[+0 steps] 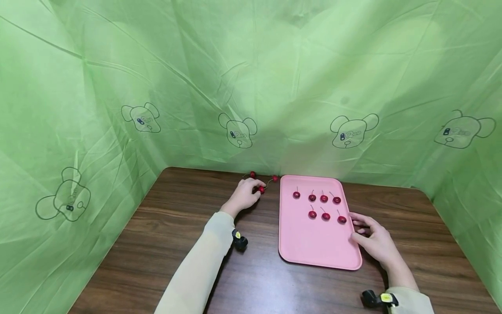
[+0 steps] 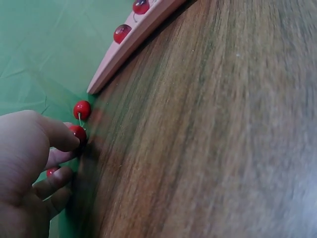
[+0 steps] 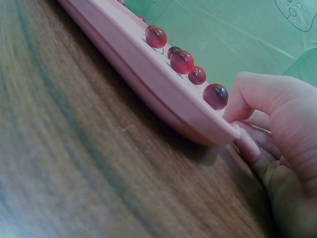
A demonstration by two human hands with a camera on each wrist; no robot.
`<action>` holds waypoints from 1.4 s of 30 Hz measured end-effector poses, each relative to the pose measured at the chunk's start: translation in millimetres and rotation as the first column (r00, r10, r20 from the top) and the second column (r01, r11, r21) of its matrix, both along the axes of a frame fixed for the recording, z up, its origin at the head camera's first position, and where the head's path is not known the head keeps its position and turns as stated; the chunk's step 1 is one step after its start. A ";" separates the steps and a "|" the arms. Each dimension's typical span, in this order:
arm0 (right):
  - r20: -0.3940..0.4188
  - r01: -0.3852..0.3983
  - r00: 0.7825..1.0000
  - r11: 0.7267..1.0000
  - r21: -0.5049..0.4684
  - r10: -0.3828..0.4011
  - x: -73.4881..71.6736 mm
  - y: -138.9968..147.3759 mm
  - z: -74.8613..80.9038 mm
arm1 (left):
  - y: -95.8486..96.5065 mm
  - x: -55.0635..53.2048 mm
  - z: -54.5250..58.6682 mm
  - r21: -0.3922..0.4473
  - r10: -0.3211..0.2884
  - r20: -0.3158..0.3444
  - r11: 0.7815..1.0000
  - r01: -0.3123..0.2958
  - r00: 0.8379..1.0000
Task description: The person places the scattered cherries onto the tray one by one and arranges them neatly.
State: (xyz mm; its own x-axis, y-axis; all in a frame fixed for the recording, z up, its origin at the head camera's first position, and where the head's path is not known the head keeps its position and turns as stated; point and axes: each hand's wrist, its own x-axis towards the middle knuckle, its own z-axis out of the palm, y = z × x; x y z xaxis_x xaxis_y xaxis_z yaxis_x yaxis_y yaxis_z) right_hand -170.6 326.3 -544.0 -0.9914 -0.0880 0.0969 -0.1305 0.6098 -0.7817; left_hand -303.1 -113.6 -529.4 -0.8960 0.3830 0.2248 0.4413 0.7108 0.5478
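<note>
Thumb and fingertips of my left hand [image 1: 244, 195] pinch a red cherry [image 1: 261, 190] low over the table, left of the pink tray [image 1: 313, 246]. Two more stemmed cherries lie close by: one behind the hand [image 1: 252, 174] and another cherry [image 1: 275, 178] near the tray's far left corner. In the left wrist view the pinched cherry [image 2: 78, 134] is partly covered by a finger. On the tray, several cherries [image 1: 323, 199] lie in two rows toward the far end. My right hand [image 1: 375, 240] grips the tray's right rim, thumb at the top edge, fingers outside it [image 3: 252, 144].
The brown wooden table [image 1: 164, 244] carries the tray right of its middle. A green cloth [image 1: 290, 87] with printed bear heads rises along the back and both sides, close behind the cherries. Each sleeve has a small black wrist camera [image 1: 239, 240].
</note>
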 end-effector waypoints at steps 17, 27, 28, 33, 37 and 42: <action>0.011 0.011 1.000 1.000 0.022 -0.011 -0.9 -0.2 -1.3 | 2.5 10.7 0.5 0.059 0.062 0.071 0.996 -0.066 0.996; 0.000 0.012 1.000 1.000 0.011 -0.012 0.1 -0.8 0.8 | -0.9 17.0 -6.3 0.131 0.111 0.059 0.984 -0.118 0.992; 0.000 0.011 1.000 1.000 0.009 -0.011 0.2 -0.8 0.8 | -0.6 17.9 -6.8 0.135 0.113 0.056 0.984 -0.120 0.992; -0.008 0.007 1.000 1.000 0.001 -0.007 0.0 -0.7 1.3 | 2.1 23.3 -5.9 0.167 0.121 0.051 0.978 -0.128 0.991; -0.009 0.003 1.000 1.000 -0.003 -0.003 0.4 -0.7 1.8 | 5.5 27.7 -2.3 0.216 0.119 0.050 0.968 -0.127 0.992; -0.008 0.002 1.000 1.000 -0.008 -0.002 0.7 -1.1 2.1 | 11.3 33.1 3.8 0.258 0.122 0.047 0.957 -0.130 0.991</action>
